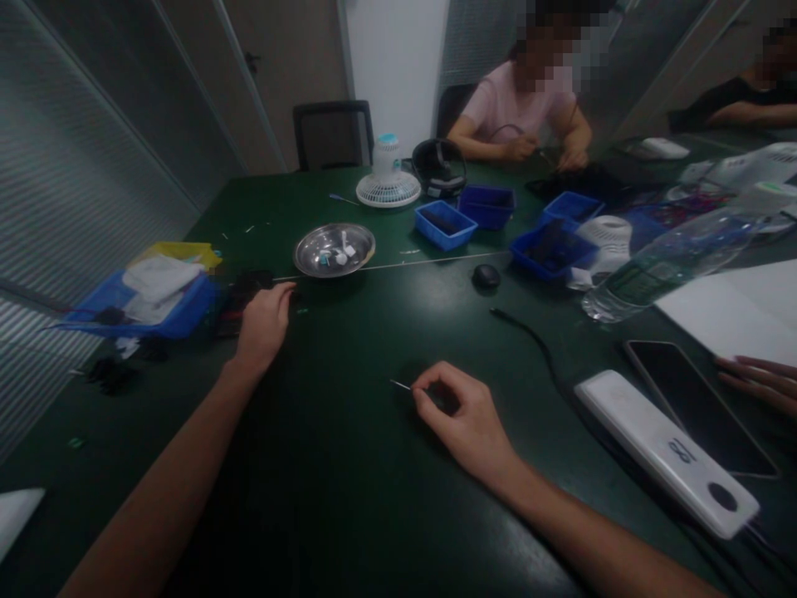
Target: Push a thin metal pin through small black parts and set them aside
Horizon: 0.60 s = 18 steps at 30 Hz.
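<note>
A thin silvery rod (400, 384), like a needle or a fine bit, sticks out to the left from the thumb and forefinger of my right hand (466, 415), which is closed in a pinch low over the table. Farther left, my left hand (264, 322) reaches forward with its fingertips together at a small dark piece (296, 296), too dim to name. Beside that hand lies a dark, flat object (232, 309), partly hidden behind it. A shiny metal bowl (305, 264) holding small white and bluish bits stands just beyond my left fingertips.
At left sits a blue bin (193, 311) with white cloth. Blue trays (446, 241), a mouse (486, 276) and a white fan (388, 189) stand farther back. On the right are a bottle (672, 257), a phone (703, 407), a white power bank-like device (660, 448) and another person's hand (763, 382).
</note>
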Available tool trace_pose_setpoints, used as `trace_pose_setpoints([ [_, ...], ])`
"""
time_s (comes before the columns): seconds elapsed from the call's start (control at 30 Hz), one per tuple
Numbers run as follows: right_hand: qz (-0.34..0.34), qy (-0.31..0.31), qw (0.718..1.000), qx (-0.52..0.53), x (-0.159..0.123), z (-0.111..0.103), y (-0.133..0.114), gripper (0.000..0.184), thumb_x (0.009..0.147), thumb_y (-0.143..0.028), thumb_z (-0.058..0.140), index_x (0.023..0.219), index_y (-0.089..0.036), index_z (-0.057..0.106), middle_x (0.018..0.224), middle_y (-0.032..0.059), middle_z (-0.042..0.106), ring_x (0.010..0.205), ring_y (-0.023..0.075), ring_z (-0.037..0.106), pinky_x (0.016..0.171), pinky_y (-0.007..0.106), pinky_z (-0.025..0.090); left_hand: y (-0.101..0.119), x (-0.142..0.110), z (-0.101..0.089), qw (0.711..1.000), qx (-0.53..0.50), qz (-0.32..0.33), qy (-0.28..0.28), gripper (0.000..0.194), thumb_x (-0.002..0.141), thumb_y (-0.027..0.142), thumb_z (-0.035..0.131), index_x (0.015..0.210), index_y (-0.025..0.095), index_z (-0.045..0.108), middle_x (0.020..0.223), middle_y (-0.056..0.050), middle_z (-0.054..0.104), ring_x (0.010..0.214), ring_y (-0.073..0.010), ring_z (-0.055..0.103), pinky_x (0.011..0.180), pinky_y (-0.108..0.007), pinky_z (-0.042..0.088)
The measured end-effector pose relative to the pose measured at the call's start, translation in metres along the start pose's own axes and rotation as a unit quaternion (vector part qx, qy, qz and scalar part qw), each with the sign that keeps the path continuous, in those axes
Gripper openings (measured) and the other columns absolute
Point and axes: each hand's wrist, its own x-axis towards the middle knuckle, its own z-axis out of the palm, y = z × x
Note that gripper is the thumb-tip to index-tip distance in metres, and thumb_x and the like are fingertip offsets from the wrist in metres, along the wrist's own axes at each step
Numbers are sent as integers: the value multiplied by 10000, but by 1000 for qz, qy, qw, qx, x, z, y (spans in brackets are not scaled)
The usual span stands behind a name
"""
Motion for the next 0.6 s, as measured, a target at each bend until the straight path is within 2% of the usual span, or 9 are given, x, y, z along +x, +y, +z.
trace_pose_setpoints([
  [0.13, -2, 3, 1000, 3, 0, 0, -1, 88, 964, -258, 628, 908, -228, 689, 893, 0, 686, 779, 171, 621, 699, 302, 440, 6, -2, -5, 1000, -11, 10, 23, 412, 1051, 298, 371, 1305, 165, 668, 1242, -163, 707, 1124, -313, 650, 1019, -486, 517],
  [0.2, -1, 4, 1000, -2, 0, 0, -1, 91, 962, -254, 630, 898, -227, 689, 887, -3, 684, 775, 169, 621, 706, 303, 441, 10, -5, -9, 999, -12, 36, 31, 350, 1034, 324, 436, 1237, 203, 694, 1270, -143, 689, 1183, -317, 616, 1054, -498, 491],
  [0.3, 1, 6, 1000, -6, 0, 0, 0, 93, 960, -253, 632, 892, -227, 690, 880, -7, 683, 765, 164, 619, 701, 301, 440, 13, -11, -14, 997, 10, 76, 7, 241, 975, 377, 574, 1083, 237, 738, 1322, -124, 664, 1251, -355, 568, 1056, -555, 460],
  [0.37, -1, 6, 1000, -4, 0, 0, 0, 92, 959, -254, 633, 895, -228, 693, 885, -4, 687, 776, 168, 624, 700, 299, 442, 12, -15, -16, 995, 22, 91, -16, 201, 959, 370, 601, 1028, 246, 744, 1359, -115, 653, 1283, -371, 548, 1035, -578, 450],
  [0.47, -2, 5, 1000, -4, 0, 0, 0, 92, 956, -255, 633, 893, -229, 696, 881, -1, 688, 776, 171, 627, 695, 298, 443, 11, -16, -17, 995, 18, 95, -28, 179, 971, 335, 581, 1005, 243, 731, 1357, -113, 658, 1292, -363, 548, 1008, -562, 454],
  [0.6, -1, 6, 1000, -5, 1, -1, -1, 93, 957, -258, 628, 900, -228, 696, 878, 0, 688, 762, 170, 626, 687, 297, 444, 11, -15, -18, 998, -5, 64, 7, 177, 991, 343, 564, 1027, 228, 693, 1218, -110, 720, 1182, -329, 621, 1001, -514, 469],
])
